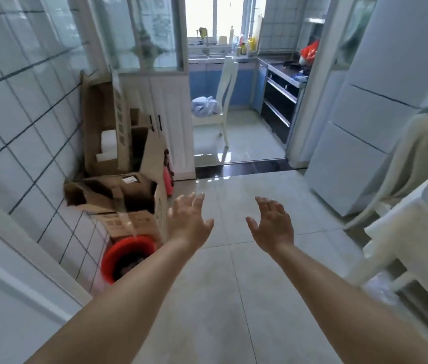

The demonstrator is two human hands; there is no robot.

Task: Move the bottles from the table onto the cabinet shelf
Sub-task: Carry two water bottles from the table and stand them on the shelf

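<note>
Head view: a person stands on a pale tiled floor (234,285) with both arms stretched forward, the left hand (188,222) and right hand (272,224) spread flat, fingers apart, palms down, grasping nothing. The hands hang side by side over bare floor, apart from each other and from everything else.

No table with bottles shows here. The only bottles (241,42) in view are a cluster far off on the kitchen windowsill, too small to tell whether they are the task's own. A white cabinet (164,82) with a glass upper door stands ahead on the left; its shelf appears empty behind the glass, though reflections blur it.

Cardboard boxes (118,185) pile against the tiled wall at left, a red bucket (129,256) just below them. A white chair (223,101) with blue cloth on its seat stands in the kitchen doorway; another pale chair (404,245) sits at the right edge.

By appearance no bottle is yet in hand. The sound approach is to turn toward the table, take one bottle per hand around the body and keep it upright, and steer clear of the boxes and bucket on the way to the cabinet.

Printing shows on the box sides and a white label sits on one lid; none of it is legible.
</note>
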